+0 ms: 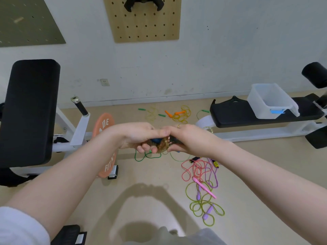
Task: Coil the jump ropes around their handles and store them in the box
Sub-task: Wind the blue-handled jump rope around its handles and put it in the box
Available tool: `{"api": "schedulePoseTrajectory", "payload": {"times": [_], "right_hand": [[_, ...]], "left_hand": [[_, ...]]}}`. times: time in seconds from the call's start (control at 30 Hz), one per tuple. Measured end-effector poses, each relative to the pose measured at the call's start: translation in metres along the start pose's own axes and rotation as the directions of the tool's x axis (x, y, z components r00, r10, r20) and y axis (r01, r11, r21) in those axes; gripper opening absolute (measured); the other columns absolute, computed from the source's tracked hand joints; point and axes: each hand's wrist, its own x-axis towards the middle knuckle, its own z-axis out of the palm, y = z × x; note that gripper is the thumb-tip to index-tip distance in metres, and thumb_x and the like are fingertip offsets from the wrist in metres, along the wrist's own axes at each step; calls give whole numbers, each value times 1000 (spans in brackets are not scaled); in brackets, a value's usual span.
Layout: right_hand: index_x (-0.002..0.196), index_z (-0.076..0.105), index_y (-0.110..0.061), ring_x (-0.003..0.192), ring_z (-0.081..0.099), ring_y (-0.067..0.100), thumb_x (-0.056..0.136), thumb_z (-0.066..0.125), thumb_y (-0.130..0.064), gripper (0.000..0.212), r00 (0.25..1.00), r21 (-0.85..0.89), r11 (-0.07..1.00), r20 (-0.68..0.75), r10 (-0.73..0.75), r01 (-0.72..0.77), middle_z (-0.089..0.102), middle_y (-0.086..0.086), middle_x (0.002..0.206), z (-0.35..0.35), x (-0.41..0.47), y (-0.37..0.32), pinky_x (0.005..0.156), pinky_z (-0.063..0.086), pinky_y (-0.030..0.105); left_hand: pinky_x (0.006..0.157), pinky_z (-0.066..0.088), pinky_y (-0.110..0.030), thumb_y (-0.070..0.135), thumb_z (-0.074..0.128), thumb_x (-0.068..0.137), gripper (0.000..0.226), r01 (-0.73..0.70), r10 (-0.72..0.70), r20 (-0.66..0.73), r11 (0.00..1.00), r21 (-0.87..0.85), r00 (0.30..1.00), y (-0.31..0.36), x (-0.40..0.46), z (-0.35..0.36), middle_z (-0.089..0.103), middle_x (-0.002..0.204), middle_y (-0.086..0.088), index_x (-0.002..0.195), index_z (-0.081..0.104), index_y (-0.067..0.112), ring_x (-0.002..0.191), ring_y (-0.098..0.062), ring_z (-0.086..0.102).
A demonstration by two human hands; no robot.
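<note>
Both hands meet at chest height over the floor. My left hand (139, 137) grips a blue handle with a glittery gold rope (162, 145) wound around it. My right hand (185, 138) grips the dark end of the same bundle. A clear plastic box (261, 106) with a blue latch stands on the black bench at the right; what it holds is hidden. Loose ropes lie on the floor: a pink one (200, 169), a purple-handled yellow-green one (205, 206), an orange-handled yellow one (180, 113), a green-handled yellow one (152, 112), and a green rope (146, 155) under my hands.
A black padded bench (30, 110) with a white frame stands at the left, an orange weight plate (106, 144) leaning by it. A second black bench (247, 112) runs along the right. A wooden pegboard (143, 18) hangs on the wall.
</note>
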Motion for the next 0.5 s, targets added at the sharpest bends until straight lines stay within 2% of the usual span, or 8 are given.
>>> {"api": "schedulePoseTrajectory", "payload": {"times": [0.03, 0.1, 0.17, 0.23, 0.3, 0.37, 0.43, 0.5], "right_hand": [[135, 42, -16, 82, 54, 28, 88, 60, -34, 54, 999, 54, 999, -50, 6, -3, 59, 10, 91, 0, -1, 1, 68, 38, 30], [133, 46, -10, 75, 52, 20, 86, 63, -33, 55, 986, 166, 986, -165, 29, -1, 60, 7, 86, 0, -4, 1, 64, 33, 24], [126, 51, -6, 67, 49, 5, 85, 63, -33, 50, 960, 262, 965, -267, 83, -11, 58, -2, 76, 0, -3, -1, 60, 33, 16], [117, 57, -6, 62, 49, -2, 84, 58, -33, 42, 921, 356, 934, -354, 164, -30, 51, -12, 65, 1, 0, -4, 57, 34, 11], [102, 60, -7, 58, 46, 8, 84, 53, -35, 34, 878, 453, 888, -394, 273, -73, 55, -3, 60, 5, 3, -8, 55, 35, 18], [87, 56, -5, 55, 42, 12, 85, 49, -36, 31, 827, 539, 833, -409, 387, -123, 54, 5, 59, 12, 7, -13, 54, 35, 26], [78, 48, -10, 54, 42, 11, 90, 49, -31, 24, 800, 560, 812, -408, 441, -162, 48, -4, 57, 18, 10, -19, 52, 32, 23], [82, 49, -11, 64, 45, 17, 94, 48, -32, 24, 824, 464, 853, -367, 431, -240, 47, -4, 67, 18, 11, -19, 58, 32, 28]], "left_hand": [[36, 24, -15, 57, 50, 75, 54, -31, 29, -45, 999, -28, 999, 0, -3, -2, 50, 56, -4, 88, 61, 6, 37, -7, 31], [38, 27, -12, 54, 44, 86, 47, -120, 98, -237, 990, -78, 967, 1, -6, -2, 48, 45, 3, 82, 61, 10, 35, -5, 31], [46, 32, -13, 50, 46, 88, 42, -239, 193, -475, 970, -38, 859, -4, -1, 1, 45, 43, 11, 69, 59, 14, 39, -2, 36], [67, 42, -18, 55, 58, 82, 41, -377, 245, -602, 921, -101, 760, -11, 7, 12, 59, 62, 7, 74, 63, 15, 59, -4, 52], [86, 49, -33, 55, 64, 75, 48, -473, 226, -549, 803, -362, 804, -16, 16, 30, 69, 95, -3, 99, 65, 14, 90, -16, 64], [83, 53, -40, 46, 66, 76, 50, -498, 242, -465, 652, -572, 852, -14, 22, 50, 68, 102, -5, 112, 58, 12, 95, -21, 64], [68, 56, -37, 41, 60, 70, 57, -522, 227, -490, 575, -630, 842, -9, 28, 61, 67, 90, -4, 116, 51, 8, 83, -17, 65], [56, 54, -31, 43, 58, 71, 57, -569, 199, -560, 529, -630, 804, -6, 30, 62, 66, 80, -2, 117, 47, 11, 71, -14, 66]]}}
